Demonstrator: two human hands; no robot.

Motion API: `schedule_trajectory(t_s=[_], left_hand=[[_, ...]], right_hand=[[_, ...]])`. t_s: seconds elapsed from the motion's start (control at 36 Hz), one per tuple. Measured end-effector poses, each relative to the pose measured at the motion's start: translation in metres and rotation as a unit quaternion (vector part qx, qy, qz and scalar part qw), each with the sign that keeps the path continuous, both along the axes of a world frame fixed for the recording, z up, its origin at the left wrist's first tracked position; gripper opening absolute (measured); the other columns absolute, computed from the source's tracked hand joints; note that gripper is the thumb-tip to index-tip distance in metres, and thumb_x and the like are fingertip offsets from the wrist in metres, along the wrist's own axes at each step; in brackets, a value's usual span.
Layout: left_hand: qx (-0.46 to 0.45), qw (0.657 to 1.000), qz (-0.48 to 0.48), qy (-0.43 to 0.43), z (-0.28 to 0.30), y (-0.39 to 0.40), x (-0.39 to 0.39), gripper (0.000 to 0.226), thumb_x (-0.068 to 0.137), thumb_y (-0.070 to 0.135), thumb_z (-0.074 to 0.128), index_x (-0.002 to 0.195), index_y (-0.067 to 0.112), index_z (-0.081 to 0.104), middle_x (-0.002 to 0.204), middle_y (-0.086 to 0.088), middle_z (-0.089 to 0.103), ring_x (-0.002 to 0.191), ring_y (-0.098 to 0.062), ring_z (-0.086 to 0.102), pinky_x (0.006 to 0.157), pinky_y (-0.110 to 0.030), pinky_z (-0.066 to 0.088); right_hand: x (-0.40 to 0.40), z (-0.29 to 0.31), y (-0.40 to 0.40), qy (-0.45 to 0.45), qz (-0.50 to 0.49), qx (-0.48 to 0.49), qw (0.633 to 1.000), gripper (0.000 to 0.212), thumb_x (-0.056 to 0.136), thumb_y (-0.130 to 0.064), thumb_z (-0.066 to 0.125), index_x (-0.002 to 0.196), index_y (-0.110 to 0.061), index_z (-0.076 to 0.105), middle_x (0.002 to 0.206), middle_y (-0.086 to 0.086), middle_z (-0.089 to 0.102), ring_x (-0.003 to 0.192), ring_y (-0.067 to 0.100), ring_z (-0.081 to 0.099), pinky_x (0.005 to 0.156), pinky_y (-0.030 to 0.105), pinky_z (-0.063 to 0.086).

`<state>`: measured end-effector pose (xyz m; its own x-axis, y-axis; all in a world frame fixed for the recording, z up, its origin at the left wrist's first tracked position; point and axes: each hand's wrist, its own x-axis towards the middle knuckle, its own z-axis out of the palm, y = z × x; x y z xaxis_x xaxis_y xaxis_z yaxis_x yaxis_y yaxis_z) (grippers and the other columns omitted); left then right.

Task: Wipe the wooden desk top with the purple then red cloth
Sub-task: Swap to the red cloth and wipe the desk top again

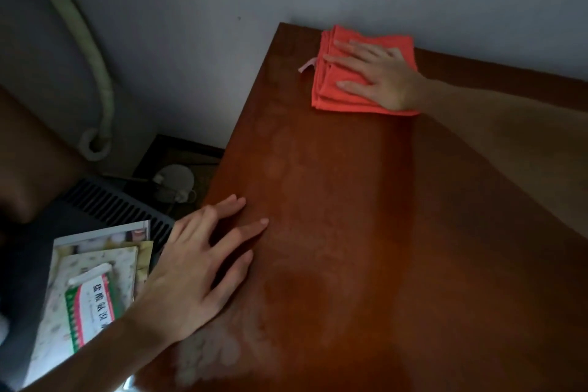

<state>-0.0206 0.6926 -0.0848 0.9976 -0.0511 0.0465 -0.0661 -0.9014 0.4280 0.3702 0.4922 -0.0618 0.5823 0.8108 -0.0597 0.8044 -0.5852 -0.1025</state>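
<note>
The wooden desk top (366, 232) fills the right and middle of the head view, reddish brown with pale smudges. A folded red cloth (331, 95) lies at its far left corner by the wall. My right hand (378, 76) lies flat on the red cloth with fingers spread, pressing it to the wood. My left hand (197, 267) rests flat on the desk's left edge, fingers apart, holding nothing. No purple cloth is in view.
Left of the desk stands a dark slatted unit (117, 204) with papers and a green and white box (92, 299) on it. A padded pipe (86, 41) runs down the wall. A pale round object (175, 181) sits on the floor by the desk.
</note>
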Motion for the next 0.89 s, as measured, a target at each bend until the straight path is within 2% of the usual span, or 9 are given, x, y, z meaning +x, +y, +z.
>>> schedule_trajectory(t_s=[0.17,0.22,0.31,0.42,0.64,0.78,0.89], left_hand=[[-0.005,1.0,0.003,-0.01,0.0,-0.002,0.003,0.044,0.104,0.046,0.038,0.143,0.034,0.055,0.15,0.001,0.044,0.151,-0.01,0.027,0.12,-0.023,0.011],[-0.004,1.0,0.002,-0.014,0.0,-0.003,0.004,0.044,0.104,0.047,0.037,0.143,0.034,0.054,0.15,0.002,0.042,0.151,-0.009,0.026,0.12,-0.022,0.01],[-0.017,0.999,0.005,-0.028,-0.001,-0.001,0.002,0.046,0.105,0.045,0.036,0.147,0.032,0.05,0.15,0.006,0.041,0.15,-0.008,0.027,0.117,-0.027,0.018],[-0.045,0.998,0.03,-0.042,-0.002,-0.001,0.004,0.05,0.104,0.041,0.035,0.149,0.023,0.043,0.145,0.009,0.043,0.144,-0.006,0.034,0.113,-0.032,0.025],[-0.097,0.992,0.037,-0.074,-0.007,0.002,0.001,0.049,0.102,0.042,0.036,0.143,0.017,0.046,0.138,0.002,0.044,0.129,-0.016,0.044,0.104,-0.026,0.027],[-0.171,0.976,0.067,-0.114,-0.009,0.004,-0.003,0.048,0.104,0.04,0.036,0.139,0.011,0.049,0.134,-0.004,0.042,0.127,-0.02,0.045,0.112,-0.037,0.035],[-0.208,0.968,0.08,-0.115,-0.01,0.011,-0.012,0.044,0.104,0.039,0.038,0.137,0.012,0.051,0.132,-0.003,0.044,0.125,-0.019,0.046,0.11,-0.04,0.038]], right_hand=[[0.008,-0.001,0.013,-0.004,-0.088,0.033,0.996,0.078,0.087,-0.082,0.019,0.159,-0.05,0.022,0.172,-0.01,0.016,0.159,0.019,0.014,0.122,0.05,0.014],[0.007,-0.004,0.014,-0.003,-0.098,0.029,0.995,0.071,0.094,-0.078,0.025,0.159,-0.05,0.019,0.173,-0.009,0.013,0.159,0.02,0.011,0.124,0.054,0.011],[-0.003,-0.007,0.018,-0.001,-0.133,0.021,0.991,0.063,0.102,-0.068,0.029,0.16,-0.049,0.015,0.174,-0.007,0.007,0.16,0.021,0.006,0.124,0.057,0.006],[-0.034,-0.01,0.026,0.01,-0.186,0.023,0.982,0.062,0.105,-0.063,0.03,0.162,-0.044,0.015,0.174,-0.005,0.003,0.16,0.021,0.002,0.124,0.059,0.002],[-0.155,-0.017,0.03,0.01,-0.192,0.022,0.981,0.067,0.103,-0.062,0.031,0.163,-0.041,0.01,0.174,-0.003,0.0,0.16,0.022,-0.002,0.124,0.061,0.0],[-0.266,-0.016,0.03,0.012,-0.175,0.01,0.984,0.082,0.089,-0.07,0.01,0.164,-0.039,0.007,0.174,-0.003,-0.002,0.16,0.022,-0.005,0.124,0.061,0.003],[-0.368,-0.016,0.02,-0.005,-0.124,0.026,0.992,0.076,0.096,-0.066,0.025,0.165,-0.035,0.015,0.174,-0.001,0.005,0.161,0.024,-0.001,0.123,0.063,0.007]])
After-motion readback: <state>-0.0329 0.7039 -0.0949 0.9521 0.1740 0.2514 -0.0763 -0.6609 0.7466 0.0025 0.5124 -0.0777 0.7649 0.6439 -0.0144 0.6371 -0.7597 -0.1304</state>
